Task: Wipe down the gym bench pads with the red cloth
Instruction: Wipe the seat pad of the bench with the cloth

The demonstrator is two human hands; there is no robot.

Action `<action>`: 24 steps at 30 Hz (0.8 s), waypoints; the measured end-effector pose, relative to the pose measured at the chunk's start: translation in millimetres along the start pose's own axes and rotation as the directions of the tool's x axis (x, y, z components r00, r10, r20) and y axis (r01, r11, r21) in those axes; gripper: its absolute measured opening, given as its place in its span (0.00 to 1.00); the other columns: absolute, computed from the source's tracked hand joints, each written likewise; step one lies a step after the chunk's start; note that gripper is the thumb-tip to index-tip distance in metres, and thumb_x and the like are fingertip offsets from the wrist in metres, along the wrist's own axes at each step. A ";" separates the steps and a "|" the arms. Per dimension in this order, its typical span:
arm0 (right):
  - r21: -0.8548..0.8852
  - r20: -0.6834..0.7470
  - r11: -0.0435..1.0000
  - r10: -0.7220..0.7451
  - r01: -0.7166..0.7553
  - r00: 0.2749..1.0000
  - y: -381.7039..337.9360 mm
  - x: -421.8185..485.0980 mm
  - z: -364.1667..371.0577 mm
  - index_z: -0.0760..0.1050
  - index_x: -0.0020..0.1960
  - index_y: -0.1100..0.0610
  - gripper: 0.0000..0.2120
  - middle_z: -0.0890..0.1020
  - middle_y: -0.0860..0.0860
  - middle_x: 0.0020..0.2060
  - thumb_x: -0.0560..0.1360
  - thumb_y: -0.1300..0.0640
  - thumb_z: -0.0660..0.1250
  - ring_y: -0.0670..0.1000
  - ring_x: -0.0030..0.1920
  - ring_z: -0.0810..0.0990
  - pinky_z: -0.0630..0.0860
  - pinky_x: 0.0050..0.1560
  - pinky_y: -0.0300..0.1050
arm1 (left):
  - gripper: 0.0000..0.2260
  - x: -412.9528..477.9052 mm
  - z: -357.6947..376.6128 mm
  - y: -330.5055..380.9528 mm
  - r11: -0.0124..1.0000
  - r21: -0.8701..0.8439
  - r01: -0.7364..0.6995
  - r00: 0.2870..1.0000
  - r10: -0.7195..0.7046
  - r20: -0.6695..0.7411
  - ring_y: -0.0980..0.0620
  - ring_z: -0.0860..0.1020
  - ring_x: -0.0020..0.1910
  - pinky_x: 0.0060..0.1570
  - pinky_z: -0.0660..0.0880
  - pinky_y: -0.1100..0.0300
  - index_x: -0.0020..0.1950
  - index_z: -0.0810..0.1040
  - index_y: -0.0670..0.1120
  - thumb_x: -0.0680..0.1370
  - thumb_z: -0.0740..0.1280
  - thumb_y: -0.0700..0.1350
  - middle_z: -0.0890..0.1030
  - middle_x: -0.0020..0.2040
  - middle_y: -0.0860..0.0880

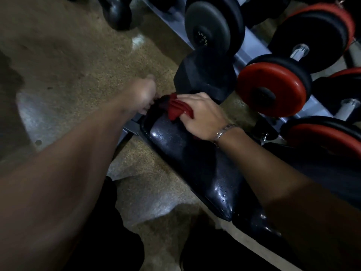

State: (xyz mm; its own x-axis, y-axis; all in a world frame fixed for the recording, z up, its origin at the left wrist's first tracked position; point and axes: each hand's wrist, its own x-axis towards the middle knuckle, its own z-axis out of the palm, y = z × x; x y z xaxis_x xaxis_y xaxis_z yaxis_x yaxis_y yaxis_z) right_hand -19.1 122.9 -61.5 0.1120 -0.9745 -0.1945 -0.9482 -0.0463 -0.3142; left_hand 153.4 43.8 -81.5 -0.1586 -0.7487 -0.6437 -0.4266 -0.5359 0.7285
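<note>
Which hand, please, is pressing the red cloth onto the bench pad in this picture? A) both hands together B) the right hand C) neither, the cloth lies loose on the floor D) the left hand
B: the right hand, with a bracelet at its wrist, covers the red cloth on the far end of the bench pad, while the left hand is beside it at the pad's end.

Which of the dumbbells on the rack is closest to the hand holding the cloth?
The black hex dumbbell, just beyond the right hand and red cloth. It has an angular, all-black head; the others are round, several with red plates, and sit farther right.
</note>
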 end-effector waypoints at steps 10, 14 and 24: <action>-0.050 0.109 0.993 -0.100 0.105 0.989 -18.6 -7.7 3.4 0.70 0.73 0.44 0.26 0.69 0.38 0.74 0.74 0.50 0.62 0.49 0.69 0.65 0.63 0.70 0.48 | 0.18 1.2 -4.4 -0.5 0.996 -0.089 0.002 1.000 -0.002 0.006 0.46 0.79 0.48 0.43 0.74 0.55 0.64 0.75 0.41 0.86 0.50 0.49 0.81 0.55 0.42; -0.119 0.024 0.992 -0.027 0.029 0.999 -20.3 0.9 -3.7 0.76 0.65 0.43 0.21 0.76 0.38 0.69 0.73 0.47 0.59 0.50 0.64 0.70 0.69 0.66 0.49 | 0.21 1.5 -2.3 -1.1 0.995 -0.100 0.003 1.000 -0.003 0.003 0.45 0.79 0.51 0.42 0.75 0.55 0.71 0.74 0.42 0.85 0.50 0.50 0.82 0.56 0.43; 0.003 0.149 0.979 -0.203 0.205 0.968 -34.1 -4.7 15.1 0.75 0.69 0.47 0.24 0.72 0.44 0.73 0.73 0.49 0.63 0.50 0.78 0.61 0.54 0.79 0.54 | 0.18 4.4 -7.1 -3.9 0.982 -0.166 0.090 0.996 -0.091 0.005 0.48 0.73 0.40 0.38 0.71 0.58 0.60 0.76 0.38 0.85 0.50 0.47 0.76 0.44 0.43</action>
State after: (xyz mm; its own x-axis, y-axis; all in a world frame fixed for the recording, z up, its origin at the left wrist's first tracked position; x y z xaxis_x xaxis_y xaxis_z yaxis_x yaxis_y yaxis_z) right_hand 17.2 132.4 -63.9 0.3449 -0.9011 -0.2628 -0.9044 -0.2441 -0.3499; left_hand 160.7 39.8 -85.5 -0.1236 -0.6951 -0.7083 -0.2850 -0.6588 0.6962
